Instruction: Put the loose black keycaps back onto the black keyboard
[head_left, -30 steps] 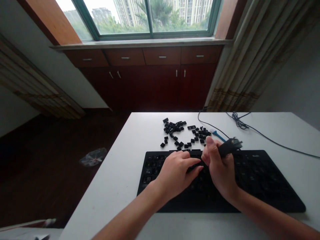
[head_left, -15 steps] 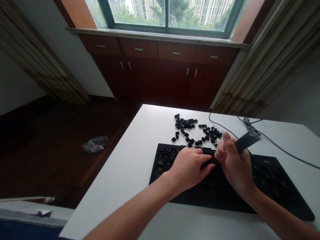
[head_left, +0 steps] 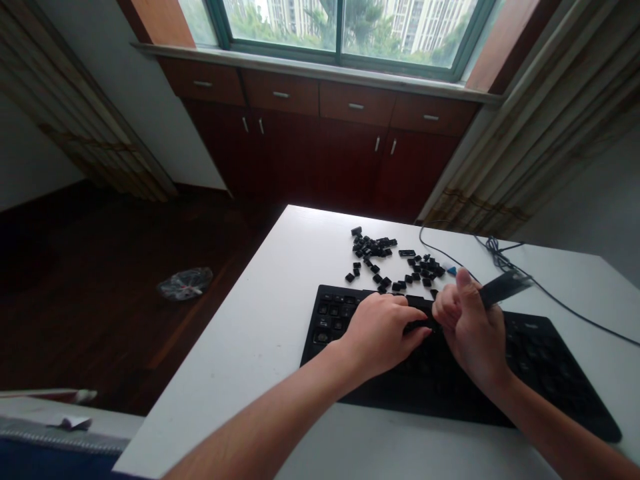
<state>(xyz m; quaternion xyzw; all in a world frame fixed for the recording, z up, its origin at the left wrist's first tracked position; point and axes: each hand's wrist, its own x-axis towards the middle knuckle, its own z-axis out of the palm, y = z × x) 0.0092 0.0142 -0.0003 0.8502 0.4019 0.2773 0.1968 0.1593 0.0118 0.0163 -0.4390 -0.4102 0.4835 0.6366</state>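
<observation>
A black keyboard (head_left: 545,373) lies on the white table (head_left: 260,333). My left hand (head_left: 380,333) rests on its upper middle rows, fingers curled down onto the keys. Beside it, my right hand (head_left: 470,333) is closed round a dark flat tool (head_left: 503,288) whose upper end sticks out to the right, thumb up; the lower end goes down to the keys between both hands and is hidden. A scatter of loose black keycaps (head_left: 385,260) lies on the table just beyond the keyboard.
A black cable (head_left: 565,303) runs from the far table edge across to the right. A small blue tool (head_left: 450,270) lies by the keycaps. A crumpled plastic bag (head_left: 184,283) is on the dark wood floor at left. Cabinets (head_left: 350,140) stand under the window.
The camera turned left and tilted down, so the table sits further right in the picture. Both hands stay together on the keyboard; the tool's free end shifted slightly.
</observation>
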